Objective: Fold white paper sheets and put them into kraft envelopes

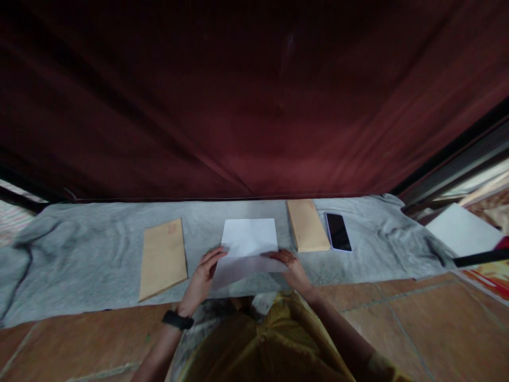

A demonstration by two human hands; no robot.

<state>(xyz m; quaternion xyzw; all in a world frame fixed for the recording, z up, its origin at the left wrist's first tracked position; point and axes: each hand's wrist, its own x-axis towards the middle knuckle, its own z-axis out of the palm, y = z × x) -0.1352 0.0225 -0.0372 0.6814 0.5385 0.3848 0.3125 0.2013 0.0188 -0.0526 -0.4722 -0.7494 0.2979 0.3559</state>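
Observation:
A white sheet of paper (249, 239) lies on the grey cloth (91, 254) in front of me, its near part bent up toward me. My left hand (204, 273) pinches the sheet's near left edge. My right hand (292, 265) grips its near right edge. Left of the sheet a single brown envelope (163, 257) rests flat. A stack of brown envelopes (307, 225) sits to the right, just beyond my right hand. I wear a black band on my left wrist.
A dark phone (338, 232) lies screen up right of the envelope stack. A dark red curtain (254, 95) hangs behind the cloth. More white paper (461, 229) sits at far right. The floor is brown tile (397, 313).

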